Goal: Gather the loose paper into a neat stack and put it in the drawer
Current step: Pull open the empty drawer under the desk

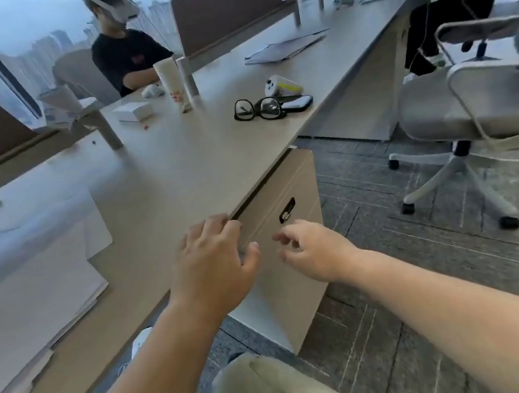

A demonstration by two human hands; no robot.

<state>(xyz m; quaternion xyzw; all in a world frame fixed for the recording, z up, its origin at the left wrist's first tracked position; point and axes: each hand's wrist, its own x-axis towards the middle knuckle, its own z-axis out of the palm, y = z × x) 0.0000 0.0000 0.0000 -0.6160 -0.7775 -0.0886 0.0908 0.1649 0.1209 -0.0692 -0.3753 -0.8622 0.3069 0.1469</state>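
White loose paper (27, 298) lies in an uneven pile on the left of the long desk (164, 177), some sheets overhanging the front edge. Under the desk stands a drawer cabinet (293, 251) with a small dark lock plate, its drawers closed. My left hand (211, 264) reaches over the desk edge, its fingertips at the gap above the top drawer front, holding nothing. My right hand (313, 249) hovers just in front of the drawer face with loosely curled fingers, empty.
Black glasses (257, 109), a phone (298, 103) and a white and yellow device (282, 87) lie near the desk's right edge. More papers (283, 48) lie further back. A seated person (126, 58) faces the desk. A swivel chair (475, 117) stands to the right on the carpet.
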